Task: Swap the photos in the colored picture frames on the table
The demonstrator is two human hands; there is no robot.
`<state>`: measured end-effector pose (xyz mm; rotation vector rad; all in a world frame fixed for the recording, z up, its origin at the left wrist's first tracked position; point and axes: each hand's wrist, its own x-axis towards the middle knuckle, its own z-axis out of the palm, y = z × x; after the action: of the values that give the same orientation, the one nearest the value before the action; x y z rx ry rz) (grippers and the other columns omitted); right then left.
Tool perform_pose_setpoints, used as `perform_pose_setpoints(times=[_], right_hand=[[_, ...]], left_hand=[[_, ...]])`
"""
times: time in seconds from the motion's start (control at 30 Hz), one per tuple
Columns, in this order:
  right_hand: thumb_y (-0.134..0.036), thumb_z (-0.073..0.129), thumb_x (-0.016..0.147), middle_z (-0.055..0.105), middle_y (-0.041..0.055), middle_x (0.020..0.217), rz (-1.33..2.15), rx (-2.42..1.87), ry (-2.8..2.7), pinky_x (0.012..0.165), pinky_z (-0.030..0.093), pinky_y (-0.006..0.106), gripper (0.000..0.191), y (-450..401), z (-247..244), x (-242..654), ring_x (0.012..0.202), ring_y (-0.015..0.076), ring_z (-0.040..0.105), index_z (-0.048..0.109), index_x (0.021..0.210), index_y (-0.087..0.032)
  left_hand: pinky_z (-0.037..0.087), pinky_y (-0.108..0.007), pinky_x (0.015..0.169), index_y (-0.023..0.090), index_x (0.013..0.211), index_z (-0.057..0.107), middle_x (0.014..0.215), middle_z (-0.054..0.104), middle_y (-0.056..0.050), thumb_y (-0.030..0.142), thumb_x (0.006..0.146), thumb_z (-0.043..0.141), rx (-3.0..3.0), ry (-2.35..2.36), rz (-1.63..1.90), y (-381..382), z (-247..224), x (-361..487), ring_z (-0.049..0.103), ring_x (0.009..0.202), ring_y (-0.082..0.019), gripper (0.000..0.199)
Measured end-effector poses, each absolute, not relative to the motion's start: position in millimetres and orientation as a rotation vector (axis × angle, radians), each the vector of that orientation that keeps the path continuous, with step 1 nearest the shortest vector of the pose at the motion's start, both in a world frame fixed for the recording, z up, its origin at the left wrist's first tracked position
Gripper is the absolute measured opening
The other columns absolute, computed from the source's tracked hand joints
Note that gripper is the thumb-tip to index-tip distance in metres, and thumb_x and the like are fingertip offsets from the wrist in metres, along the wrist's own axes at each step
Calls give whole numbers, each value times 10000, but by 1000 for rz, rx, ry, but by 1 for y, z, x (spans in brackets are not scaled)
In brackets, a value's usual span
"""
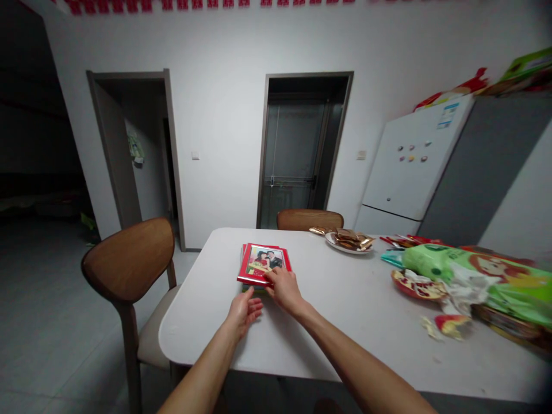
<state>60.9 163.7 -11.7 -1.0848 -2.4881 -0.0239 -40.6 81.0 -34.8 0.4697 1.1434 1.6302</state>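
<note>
A red picture frame [266, 264] with a photo of two people lies on top of a small stack of flat things near the far left part of the white table. Below its near edge a greenish edge [254, 289] of the stack shows; the rest of those items is hidden. My right hand [282, 289] grips the frame's near right corner, fingers on top of it. Just short of the near left side, my left hand [245, 312] is held with its fingers apart and nothing in it.
On the white table [345, 333] are a plate [349, 247] of wrapped snacks, a cut pomegranate [418, 286], a peel piece [452, 325] and a green tissue pack [448, 261]. Wooden chairs stand left [129, 261] and behind [309, 219]. A fridge [409, 161] is at right.
</note>
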Motion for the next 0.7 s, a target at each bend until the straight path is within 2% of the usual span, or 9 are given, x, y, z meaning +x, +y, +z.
perform_pose_setpoints(times=[0.1,0.23,0.33,0.47,0.57,0.7], right_hand=[[-234,573,649,547,74,969,34,-926,-2525,763,318,335,265,142,-9,67,885,210,459,589,913,-211],[-244,569,630,541,90,1036,439,-859,-2328,834,331,357,302,119,1,84,973,226,457,590,925,-188],[-360,514,685,485,84,1172,900,-840,-1944,889,326,361,428,108,15,103,1082,217,422,512,1085,-206],[-489,437,724,500,55,1176,1396,-847,-1387,767,424,368,558,88,34,130,1034,214,488,343,1233,-281],[-462,448,719,575,70,1072,1617,-725,-1166,674,466,365,515,70,38,147,908,228,566,407,1188,-255],[-338,477,679,636,95,935,1802,-718,-1066,657,480,368,386,60,23,158,824,249,600,546,1018,-168]], left_hand=[[444,-248,587,155,821,546,742,625,-46,368,633,635,520,1033,1762,80,-36,-27,592,643,-144,297],[445,-266,697,162,890,554,884,633,-55,359,630,629,570,970,1934,72,-26,-4,588,793,-183,335],[433,-293,762,162,940,570,922,636,-70,329,677,599,823,1065,1962,49,-12,12,576,853,-214,313],[414,-320,829,225,1062,554,1036,608,-56,274,757,512,1453,1296,1784,4,5,25,561,909,-230,311],[374,-362,905,272,1152,490,1161,537,-60,236,749,518,1843,1434,1564,-25,5,29,503,1036,-261,405],[402,-401,896,295,1158,479,1205,496,-87,233,745,518,2180,1617,1342,-43,-9,31,471,1083,-280,420]])
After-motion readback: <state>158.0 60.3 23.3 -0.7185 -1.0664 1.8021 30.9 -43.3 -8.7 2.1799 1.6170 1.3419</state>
